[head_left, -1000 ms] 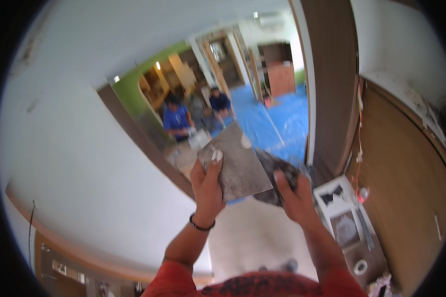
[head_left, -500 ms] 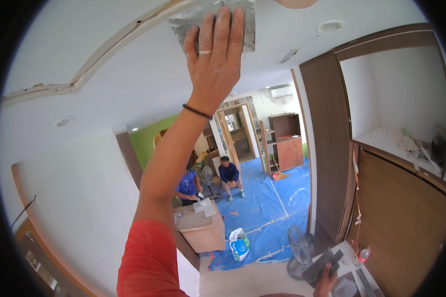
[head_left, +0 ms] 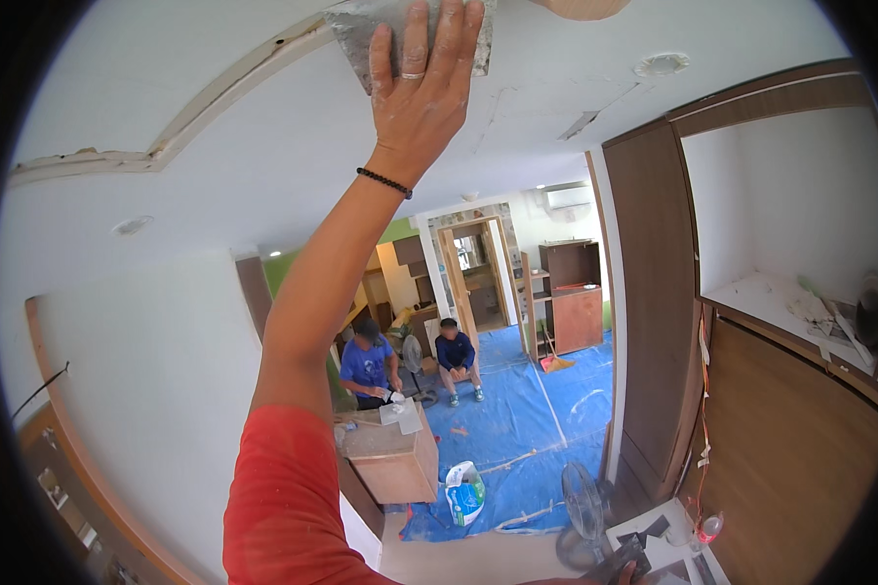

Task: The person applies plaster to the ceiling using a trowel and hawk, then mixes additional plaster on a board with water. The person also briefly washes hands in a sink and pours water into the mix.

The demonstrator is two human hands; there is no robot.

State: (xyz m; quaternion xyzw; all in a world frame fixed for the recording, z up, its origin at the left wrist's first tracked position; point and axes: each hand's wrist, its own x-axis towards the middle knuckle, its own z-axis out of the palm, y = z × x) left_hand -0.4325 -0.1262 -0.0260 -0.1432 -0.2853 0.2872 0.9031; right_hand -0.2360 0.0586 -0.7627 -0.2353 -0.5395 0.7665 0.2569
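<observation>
My left hand (head_left: 421,97) is raised to the white ceiling (head_left: 244,88), fingers spread over a grey, plaster-smeared metal plate (head_left: 353,34) that it holds against the surface. A jagged cut seam (head_left: 185,117) runs along the ceiling to the left of it. Low at the right, my right hand (head_left: 630,569) is mostly cut off by the frame, closed on a dark flat tool (head_left: 610,571) near a standing fan (head_left: 582,502) and a white surface with tools on it (head_left: 663,526).
Two co-workers (head_left: 366,366) (head_left: 456,356) are beyond the opening, over a blue floor sheet (head_left: 517,419), near a wooden box (head_left: 390,458) and a white-and-blue bag (head_left: 465,492). A dark wardrobe (head_left: 644,312) stands at the right, a white wall (head_left: 156,390) at the left.
My left hand has lifted the grey plate from chest height to the ceiling and shifted slightly up and left. My right hand, with the dark tool, has dropped toward the bottom edge.
</observation>
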